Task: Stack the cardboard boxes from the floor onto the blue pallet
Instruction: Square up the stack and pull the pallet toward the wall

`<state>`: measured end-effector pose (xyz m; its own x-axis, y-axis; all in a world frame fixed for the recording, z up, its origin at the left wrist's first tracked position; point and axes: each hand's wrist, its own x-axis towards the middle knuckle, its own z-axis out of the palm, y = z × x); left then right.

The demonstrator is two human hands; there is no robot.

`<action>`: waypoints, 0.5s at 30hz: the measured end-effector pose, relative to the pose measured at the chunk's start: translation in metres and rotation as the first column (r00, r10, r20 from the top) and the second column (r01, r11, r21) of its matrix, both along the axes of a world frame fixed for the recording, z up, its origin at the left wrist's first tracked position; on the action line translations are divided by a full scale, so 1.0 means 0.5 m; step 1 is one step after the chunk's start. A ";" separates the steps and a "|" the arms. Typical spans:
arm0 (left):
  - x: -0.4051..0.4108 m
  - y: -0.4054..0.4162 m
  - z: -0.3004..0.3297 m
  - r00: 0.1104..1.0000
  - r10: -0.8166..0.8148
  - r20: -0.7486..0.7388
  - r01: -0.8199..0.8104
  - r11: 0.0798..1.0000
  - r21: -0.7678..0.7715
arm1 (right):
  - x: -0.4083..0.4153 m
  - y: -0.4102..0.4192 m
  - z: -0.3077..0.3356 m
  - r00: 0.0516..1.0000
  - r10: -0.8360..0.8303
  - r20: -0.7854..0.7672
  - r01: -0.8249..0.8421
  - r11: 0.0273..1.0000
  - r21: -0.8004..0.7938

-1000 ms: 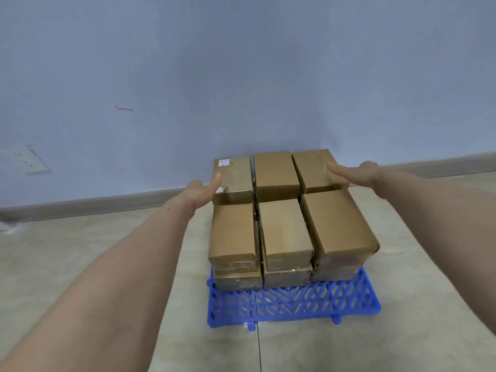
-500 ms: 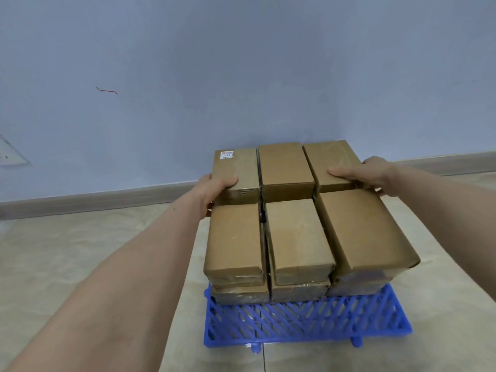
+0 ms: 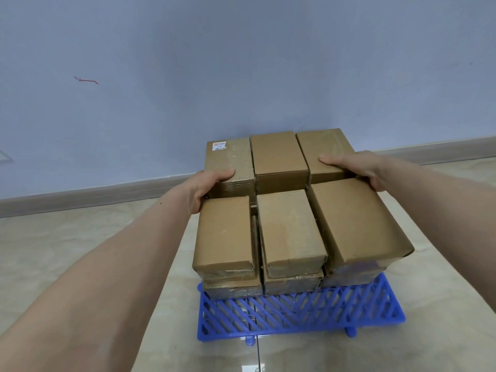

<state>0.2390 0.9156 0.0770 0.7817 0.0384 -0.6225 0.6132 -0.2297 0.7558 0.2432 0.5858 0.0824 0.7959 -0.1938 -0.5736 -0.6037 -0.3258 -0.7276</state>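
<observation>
My left hand point(image 3: 205, 187) & right hand point(image 3: 359, 167) clamp, thumbs on top, the outer back-row cardboard boxes point(image 3: 279, 162) on the blue pallet point(image 3: 295, 315), prob. to squeeze that row tight w/ neighbours.

Left hand point(image 3: 205, 187) grips rear-left box point(image 3: 230, 163) — right hand point(image 3: 358, 167) grips rear-right box point(image 3: 323, 151) — blue pallet point(image 3: 298, 315) beneath.

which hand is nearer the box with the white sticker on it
Left. The left hand grips the near left corner of the stickered box, thumb on its top. The right hand holds the back right box, with the middle back box between it and the stickered one.
</observation>
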 end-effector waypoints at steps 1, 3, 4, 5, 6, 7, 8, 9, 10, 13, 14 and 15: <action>0.000 -0.002 0.001 1.000 0.003 -0.002 -0.003 1.000 -0.001 | -0.001 0.000 0.000 1.000 -0.001 0.011 0.001 1.000 0.005; -0.004 -0.005 0.002 1.000 0.013 -0.001 -0.013 1.000 -0.003 | -0.001 -0.002 -0.002 1.000 0.004 0.016 -0.004 1.000 0.004; -0.004 -0.005 -0.001 1.000 0.021 0.002 -0.021 1.000 -0.001 | -0.003 -0.003 -0.003 1.000 0.008 0.013 -0.008 1.000 -0.002; -0.003 -0.004 -0.004 1.000 0.027 0.008 -0.027 1.000 0.003 | -0.005 -0.003 -0.002 1.000 0.016 0.011 -0.016 1.000 -0.005; -0.003 -0.004 -0.005 0.999 0.032 0.018 -0.033 0.999 0.008 | -0.008 -0.004 -0.001 1.000 0.023 0.011 -0.023 1.000 -0.011; -0.004 -0.005 -0.005 0.999 0.041 0.029 -0.041 0.999 0.010 | -0.010 -0.004 -0.001 0.999 0.029 0.013 -0.029 0.999 -0.018; -0.004 -0.004 -0.006 0.998 0.045 0.041 -0.045 0.999 0.014 | -0.012 -0.005 0.000 0.999 0.031 0.016 -0.031 0.999 -0.027; -0.002 -0.002 -0.008 0.998 0.042 0.048 -0.043 0.999 0.023 | -0.013 -0.005 0.000 0.999 0.034 0.022 -0.033 0.999 -0.035; -0.001 0.001 -0.010 0.998 0.036 0.051 -0.037 0.999 0.030 | -0.015 -0.005 0.002 0.999 0.040 0.027 -0.038 0.998 -0.046; -0.004 0.009 -0.013 0.999 0.030 0.033 -0.030 1.000 0.006 | -0.016 -0.007 0.005 0.998 0.046 0.042 -0.043 0.996 -0.076; -0.006 0.009 -0.013 0.999 0.028 0.032 -0.028 1.000 -0.008 | -0.017 -0.008 0.005 0.998 0.041 0.047 -0.037 0.996 -0.078; -0.009 0.008 -0.011 0.999 0.027 0.035 -0.026 0.999 -0.022 | -0.018 -0.009 0.006 0.998 0.038 0.058 -0.034 0.996 -0.078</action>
<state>0.2344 0.9198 0.0713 0.8020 0.0463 -0.5955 0.5918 -0.1967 0.7817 0.2343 0.5813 0.0853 0.8354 -0.2061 -0.5096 -0.5470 -0.4030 -0.7337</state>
